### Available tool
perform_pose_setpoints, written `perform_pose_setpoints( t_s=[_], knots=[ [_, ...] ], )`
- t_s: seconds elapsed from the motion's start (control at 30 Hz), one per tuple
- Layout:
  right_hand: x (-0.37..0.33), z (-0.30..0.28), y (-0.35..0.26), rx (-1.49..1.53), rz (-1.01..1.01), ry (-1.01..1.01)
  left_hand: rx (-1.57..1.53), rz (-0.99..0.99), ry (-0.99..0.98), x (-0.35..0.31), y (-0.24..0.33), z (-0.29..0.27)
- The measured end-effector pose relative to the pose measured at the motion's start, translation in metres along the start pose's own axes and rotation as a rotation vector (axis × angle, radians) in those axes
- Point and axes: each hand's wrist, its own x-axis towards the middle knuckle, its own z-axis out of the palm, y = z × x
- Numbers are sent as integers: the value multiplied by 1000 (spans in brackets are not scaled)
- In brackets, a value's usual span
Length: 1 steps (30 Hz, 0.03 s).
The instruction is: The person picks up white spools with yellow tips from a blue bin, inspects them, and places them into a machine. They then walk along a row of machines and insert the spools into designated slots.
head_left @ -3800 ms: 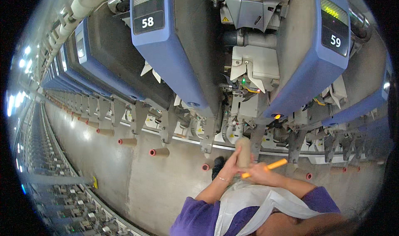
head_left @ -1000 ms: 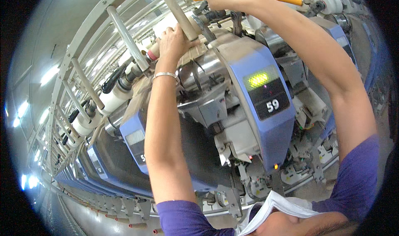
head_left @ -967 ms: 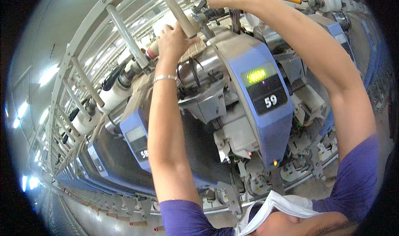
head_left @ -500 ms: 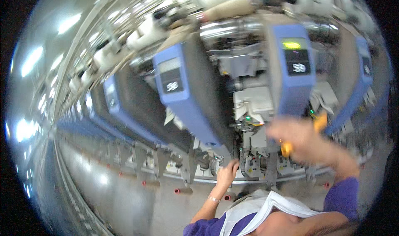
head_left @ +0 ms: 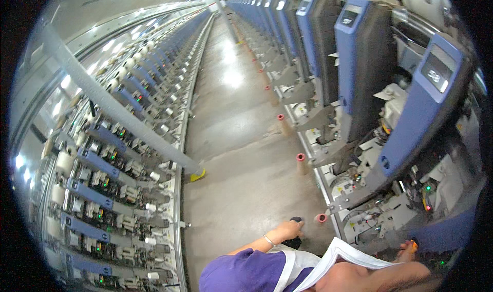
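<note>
My left hand (head_left: 285,232) is low over the aisle floor, its fingers curled. A black thing (head_left: 292,242) shows beside and beyond the fingers; I cannot tell whether the hand grips it or only passes over it. At the lower right, close to the near machine unit, my right hand (head_left: 407,252) is closed on an orange-yellow hand tool (head_left: 414,244), of which only a small part shows. The nearest blue-fronted winding unit (head_left: 411,122) rises above and beyond that hand. Between my hands a tube with a red end (head_left: 321,218) juts out from the machine's lower rail.
A long row of blue-fronted units (head_left: 346,61) runs away on the right, with more red-ended tubes (head_left: 301,158) along its rail. Another machine row (head_left: 97,194) lines the left. The grey aisle floor (head_left: 231,163) lies between, and a slanting pale post (head_left: 128,117) stands by the left row.
My view has swung left from the machine front to the aisle. My left hand has come away from the units; my right hand, with the orange-yellow tool, is now lower at the right.
</note>
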Motion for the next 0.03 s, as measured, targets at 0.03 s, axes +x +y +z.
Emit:
perform_pose_setpoints(
  t_s=[0.03],
  knots=[
    [3,9,4,69,11,-2,-6,-23,-37,-9,-5,0]
  ],
)
